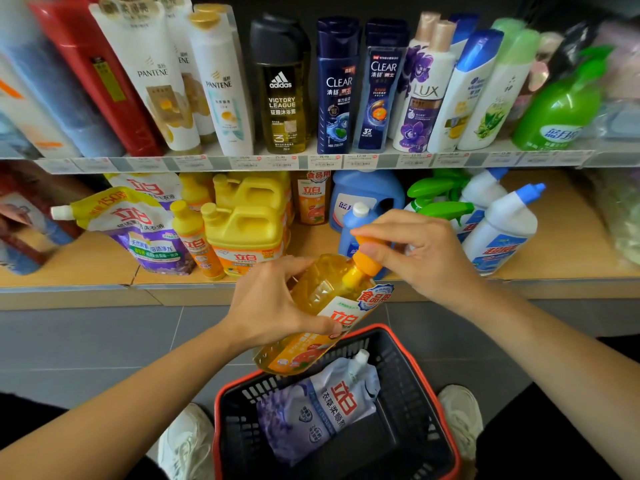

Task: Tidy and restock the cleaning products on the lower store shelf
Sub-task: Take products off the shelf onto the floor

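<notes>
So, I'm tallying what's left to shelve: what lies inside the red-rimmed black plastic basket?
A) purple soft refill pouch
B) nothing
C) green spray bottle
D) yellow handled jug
A: only a purple soft refill pouch lies in the red-rimmed black plastic basket.

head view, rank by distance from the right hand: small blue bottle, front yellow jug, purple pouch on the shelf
From the right hand, pinching the cap of the orange bottle:
1. small blue bottle, just behind its fingers
2. front yellow jug, left of centre
3. purple pouch, far left
</notes>
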A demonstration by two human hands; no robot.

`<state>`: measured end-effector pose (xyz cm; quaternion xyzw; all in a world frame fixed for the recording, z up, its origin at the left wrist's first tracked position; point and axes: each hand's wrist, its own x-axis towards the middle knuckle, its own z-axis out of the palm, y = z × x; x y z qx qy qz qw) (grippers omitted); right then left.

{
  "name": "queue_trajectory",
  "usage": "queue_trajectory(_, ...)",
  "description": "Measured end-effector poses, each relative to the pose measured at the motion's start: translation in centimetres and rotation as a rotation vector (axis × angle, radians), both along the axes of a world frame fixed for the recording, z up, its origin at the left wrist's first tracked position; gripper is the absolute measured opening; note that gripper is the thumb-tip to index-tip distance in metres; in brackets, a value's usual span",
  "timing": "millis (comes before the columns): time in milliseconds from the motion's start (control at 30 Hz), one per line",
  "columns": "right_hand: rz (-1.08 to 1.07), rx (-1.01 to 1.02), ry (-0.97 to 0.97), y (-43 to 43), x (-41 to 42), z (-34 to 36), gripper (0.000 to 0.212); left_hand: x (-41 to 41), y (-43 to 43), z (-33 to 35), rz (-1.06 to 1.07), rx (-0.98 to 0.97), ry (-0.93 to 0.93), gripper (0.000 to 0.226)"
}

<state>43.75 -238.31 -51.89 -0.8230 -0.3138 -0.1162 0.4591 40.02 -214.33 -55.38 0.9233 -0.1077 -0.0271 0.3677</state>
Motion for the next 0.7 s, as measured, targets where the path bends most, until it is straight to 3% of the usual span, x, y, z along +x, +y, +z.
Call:
queue_trajectory(167, -0.124, -0.097, -0.246, 0.6, 0.0, 0.1, 0.006, -0.2, -0.6, -0.1, 0.015, 0.117, -0.077, 0.093)
queue_trajectory(500, -0.052, -0.092, 0.002, 0.5, -0.1, -0.1, 0.011, -0.5, -0.8, -0.6, 0.016, 0.234, -0.112, 0.096)
queue_trajectory(700, -0.071, -0.122, 0.094, -0.5, 0.7, -0.5, 0.030, -0.1, -0.4, -0.3, 0.034, 0.079, 0.021, 0.092)
